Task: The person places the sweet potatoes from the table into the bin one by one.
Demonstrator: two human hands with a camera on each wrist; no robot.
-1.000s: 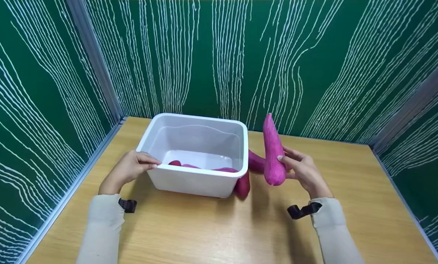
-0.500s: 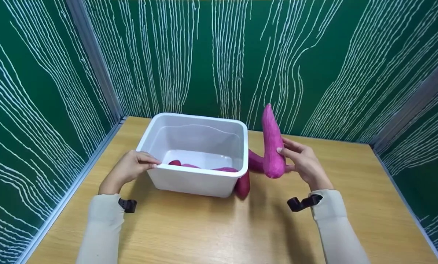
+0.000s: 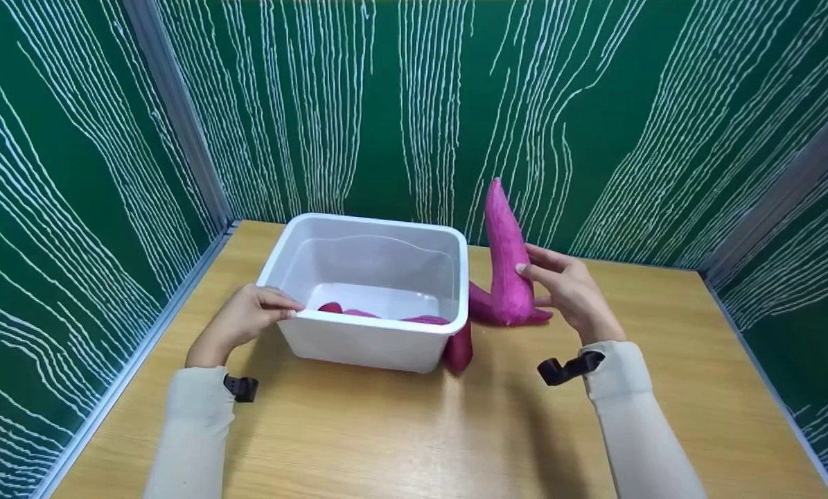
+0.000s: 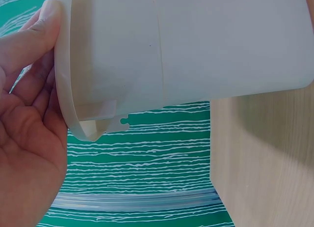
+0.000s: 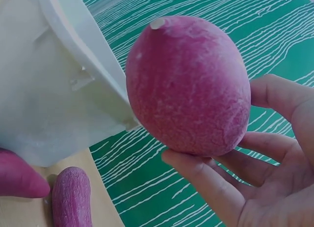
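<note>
A long, tapered pink radish stands nearly upright in the air to the right of a white plastic box. My right hand holds its thick lower end between thumb and fingers; the right wrist view shows that rounded end close up. My left hand pinches the near left rim of the box, thumb and fingers on either side of the edge. Inside, parts of several pink radishes show above the near wall, which hides the rest.
On the wooden table, one dark pink radish lies by the box's near right corner. Another radish lies behind the held one, partly hidden. Green walls with white lines enclose the table at the back and sides.
My right hand has moved away from me and slightly left, raising the radish's tip. More of the radish on the table behind it shows. My left hand and the box stay still.
</note>
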